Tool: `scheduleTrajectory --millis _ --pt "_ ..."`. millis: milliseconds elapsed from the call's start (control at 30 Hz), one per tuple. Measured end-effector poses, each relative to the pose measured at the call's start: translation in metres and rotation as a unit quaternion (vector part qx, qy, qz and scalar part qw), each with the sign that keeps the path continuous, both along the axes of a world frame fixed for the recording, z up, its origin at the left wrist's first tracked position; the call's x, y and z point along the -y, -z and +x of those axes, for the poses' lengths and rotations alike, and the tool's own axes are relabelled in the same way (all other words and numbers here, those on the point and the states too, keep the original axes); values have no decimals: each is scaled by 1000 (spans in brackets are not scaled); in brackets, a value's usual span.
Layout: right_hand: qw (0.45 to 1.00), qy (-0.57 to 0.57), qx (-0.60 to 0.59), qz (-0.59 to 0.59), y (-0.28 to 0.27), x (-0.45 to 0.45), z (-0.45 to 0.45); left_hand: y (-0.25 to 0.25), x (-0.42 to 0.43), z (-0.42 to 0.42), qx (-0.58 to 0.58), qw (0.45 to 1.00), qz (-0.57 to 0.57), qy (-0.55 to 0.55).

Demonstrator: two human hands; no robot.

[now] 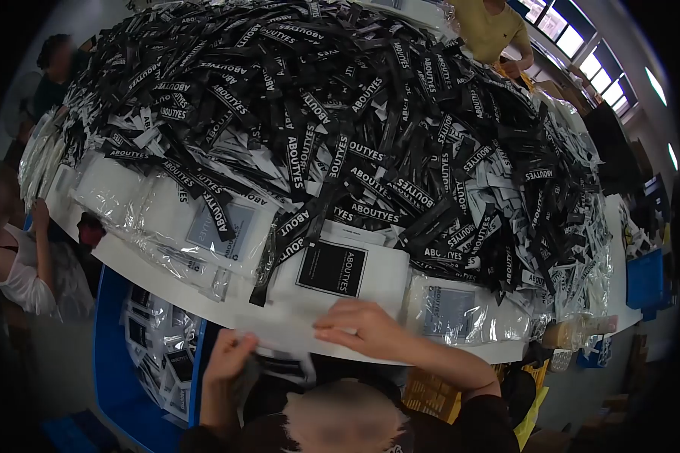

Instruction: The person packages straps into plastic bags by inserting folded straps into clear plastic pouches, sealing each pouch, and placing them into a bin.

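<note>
My left hand (230, 355) is at the table's front edge, thumb and fingers pinched together. Beside it, a blurred bag with black-and-white print (289, 368) hangs below the edge, and its corner seems to be in those fingers. My right hand (363, 330) lies in front of a stack of white packages with a black ABOUTYES label (332, 268). Its fingertips point left and are drawn together; what they hold, if anything, is unclear. A pale blur lies between both hands. Behind the stack rises a large heap of black ABOUTYES strip packets (366, 98).
Clear-wrapped white packs (230, 226) lie left of the stack, and another wrapped pack (449, 309) to its right. A blue bin (109, 355) holding printed bags stands below at left. Other people are around the table, one in a yellow shirt (491, 30).
</note>
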State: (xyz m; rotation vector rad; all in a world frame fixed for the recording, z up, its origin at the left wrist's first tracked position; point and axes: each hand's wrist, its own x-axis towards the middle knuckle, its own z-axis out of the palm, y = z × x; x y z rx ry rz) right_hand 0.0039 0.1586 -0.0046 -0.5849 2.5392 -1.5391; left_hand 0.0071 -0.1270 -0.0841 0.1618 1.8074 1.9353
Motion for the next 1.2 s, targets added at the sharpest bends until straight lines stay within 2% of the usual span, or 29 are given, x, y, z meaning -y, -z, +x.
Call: scheduleTrajectory --millis 33,67,133,200,267,300,333,367,433,467,500,533,567,633,700,767,800,867,933,967,1033,1067,1133,1200 --pt "986 10 -166 28 -1 -2 -17 6 17 6 62 985 107 -119" --pt "978 13 -187 91 -3 -8 -34 12 32 11 121 941 211 -234" --pt "948 26 -252 193 1 -15 -67 24 77 15 108 849 496 -147" --pt "891 54 -322 315 1 -12 -89 57 120 30 57 827 455 -323" --pt "883 42 -340 321 11 -15 -104 78 144 42 181 642 468 -579" --pt "872 34 -360 329 14 -16 -109 70 132 43 214 630 463 -585" --pt "868 35 -376 322 12 -18 -110 60 110 43 219 702 394 -551" --pt "869 34 -375 323 13 -20 -112 52 91 42 220 701 394 -552" --pt "870 68 -420 248 16 -27 -117 35 49 34 72 842 282 -454" --pt "889 110 -404 188 10 -29 -115 19 21 25 16 860 158 -484" --pt "889 109 -402 190 4 -31 -113 2 -3 19 -83 896 91 -426" --pt "933 125 -250 228 -1 -34 -109 -10 -23 15 -181 916 22 -359" --pt "951 138 -93 260 -3 -36 -106 -16 -37 13 -223 928 -27 -297" --pt "941 123 -123 290 20 -40 -105 -42 -72 -7 -334 935 -90 -78" --pt "910 140 -181 345 35 -40 -106 -53 -113 -26 -417 897 -121 89" --pt "909 140 -168 355 35 -40 -108 -56 -147 -39 -474 857 -130 156" --pt "910 137 -155 360 27 -41 -105 -48 -154 -40 -474 856 -131 157" --pt "909 138 -141 367 7 -46 -98 -29 -165 -46 -487 837 -203 143" --pt "914 164 -162 333 -8 -58 -87 -22 -163 -51 -464 852 -183 156" --pt "921 199 -230 241 -5 -67 -83 -20 -159 -52 -437 867 -167 169" --pt "966 252 -47 34 -42 -60 -54 -28 -155 -57 -398 888 -142 180" --pt "950 264 -123 -115 -31 -59 -40 -31 -154 -60 -361 906 -117 186" --pt "917 311 -51 -245 -32 -50 10 -31 -153 -62 -337 916 -106 189" --pt "857 303 -132 -396 5 -34 51 -32 -154 -65 -316 924 -95 195"
